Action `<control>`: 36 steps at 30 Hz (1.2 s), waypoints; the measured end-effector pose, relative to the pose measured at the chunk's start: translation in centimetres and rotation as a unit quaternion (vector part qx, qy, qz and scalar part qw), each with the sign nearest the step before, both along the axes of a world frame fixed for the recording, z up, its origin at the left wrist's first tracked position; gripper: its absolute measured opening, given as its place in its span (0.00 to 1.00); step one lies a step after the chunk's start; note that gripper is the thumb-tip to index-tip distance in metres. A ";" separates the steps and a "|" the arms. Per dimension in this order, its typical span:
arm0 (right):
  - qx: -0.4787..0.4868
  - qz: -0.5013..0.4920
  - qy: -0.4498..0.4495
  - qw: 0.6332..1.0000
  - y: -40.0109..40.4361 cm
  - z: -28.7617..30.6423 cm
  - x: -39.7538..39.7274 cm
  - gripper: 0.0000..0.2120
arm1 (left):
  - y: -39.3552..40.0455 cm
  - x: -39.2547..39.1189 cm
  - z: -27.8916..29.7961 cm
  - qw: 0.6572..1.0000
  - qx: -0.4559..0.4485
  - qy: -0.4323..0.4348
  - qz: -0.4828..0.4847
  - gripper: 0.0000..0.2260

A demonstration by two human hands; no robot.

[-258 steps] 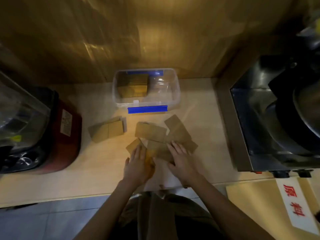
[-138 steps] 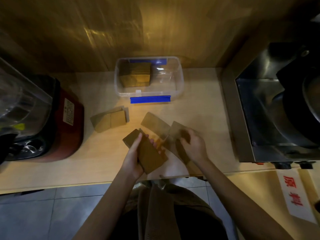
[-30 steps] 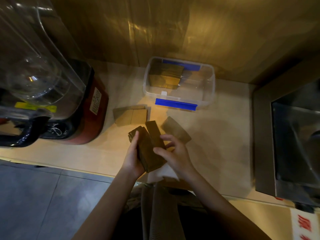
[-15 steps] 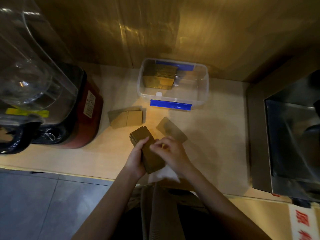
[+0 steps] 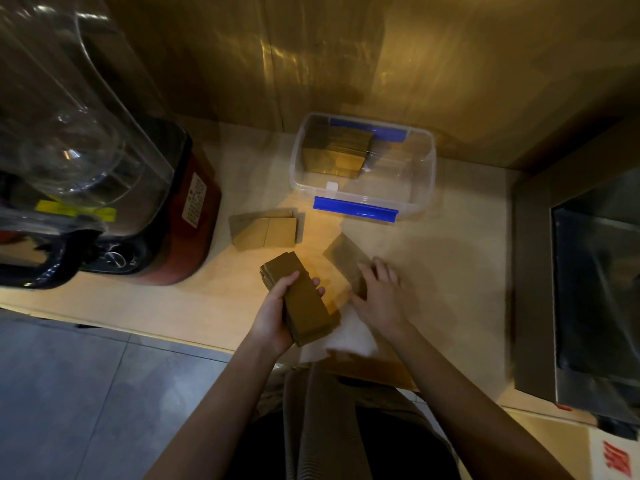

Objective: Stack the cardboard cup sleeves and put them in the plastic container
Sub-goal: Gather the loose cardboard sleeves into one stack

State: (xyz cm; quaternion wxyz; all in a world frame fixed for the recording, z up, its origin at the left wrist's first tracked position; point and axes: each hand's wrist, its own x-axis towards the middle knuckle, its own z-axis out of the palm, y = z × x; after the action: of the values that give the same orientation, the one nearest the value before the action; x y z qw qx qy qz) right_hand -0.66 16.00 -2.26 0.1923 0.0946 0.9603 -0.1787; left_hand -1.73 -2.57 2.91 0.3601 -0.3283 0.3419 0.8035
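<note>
1. Compared with half a second ago, the right hand [image 5: 379, 296] has been taken off the stack of brown cardboard cup sleeves [image 5: 300, 299] and laid on the single flat brown sleeve [image 5: 346, 261] lying at about 2 o'clock from that stack.
2. The stack is gripped by the left hand [image 5: 275, 315] alone, thumb along one long edge and fingers [image 5: 319, 286] curled round the other; it is held just above the near edge of the bench.
3. The right fingers [image 5: 381, 268] are spread flat on the loose sleeve; nothing is yet pinched or lifted.
4. By this it is judged that the loose sleeve is to be added to the stack next.
5. A second small pile of sleeves [image 5: 266, 232] is left at 11 o'clock of the held stack, so gathering is unfinished.
6. The clear plastic container with blue clips [image 5: 424, 188] stands at 12 o'clock, open, with sleeves already stood inside its left part.
7. The pale wooden bench [image 5: 450, 271] is dimly lit; a red-based blender with a clear jug [image 5: 104, 174] is set at 9 o'clock, a steel appliance [image 5: 588, 289] at 3 o'clock, wood panelling behind.
</note>
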 end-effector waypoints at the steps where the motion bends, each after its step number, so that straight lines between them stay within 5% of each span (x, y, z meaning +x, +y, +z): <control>1: 0.011 0.003 0.011 1.000 0.0 -0.1 0.3 0.27 | 0.0 0.0 0.0 1.000 0.002 0.000 0.002 0.20; 7: -0.004 -0.034 0.012 0.999 -0.1 0.6 0.4 0.24 | 0.1 0.2 0.0 1.000 0.025 0.005 0.007 0.20; 10: -0.143 -0.173 0.047 0.973 -0.8 2.6 0.0 0.24 | 0.3 0.2 0.2 0.999 0.032 0.018 -0.006 0.22; 12: -0.298 -0.246 0.066 0.920 -1.8 4.9 -0.1 0.21 | 0.3 0.3 0.3 0.998 0.041 0.036 -0.015 0.23; 15: -0.435 -0.229 0.076 0.868 -3.6 8.0 0.8 0.16 | 0.3 0.5 0.4 0.997 0.033 0.068 -0.033 0.22; 20: -0.315 -0.119 0.067 0.939 -5.8 9.4 2.9 0.20 | 0.6 0.9 0.9 0.995 0.027 0.079 -0.051 0.23; 24: -0.223 -0.049 0.091 0.969 -6.0 8.9 3.7 0.22 | 0.8 1.1 0.8 0.994 0.049 0.079 -0.054 0.34; 30: -0.244 -0.025 0.100 0.964 -5.3 8.6 4.6 0.27 | 1.8 1.0 1.2 0.996 0.018 0.062 -0.054 0.11; 33: -0.379 -0.226 0.065 0.895 -4.4 8.0 4.7 0.18 | 2.2 0.8 1.6 0.996 -0.006 0.072 -0.047 0.13; 36: -0.560 -0.425 -0.053 0.709 -3.6 7.9 4.7 0.12 | 2.9 0.8 2.2 0.993 -0.013 0.113 -0.040 0.13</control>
State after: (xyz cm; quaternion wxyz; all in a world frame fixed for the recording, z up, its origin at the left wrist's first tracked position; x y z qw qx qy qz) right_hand 4.00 12.41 5.59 0.1644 0.3772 0.5307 -0.7410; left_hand -0.97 0.34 5.13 0.3467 -0.2255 0.4037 0.8161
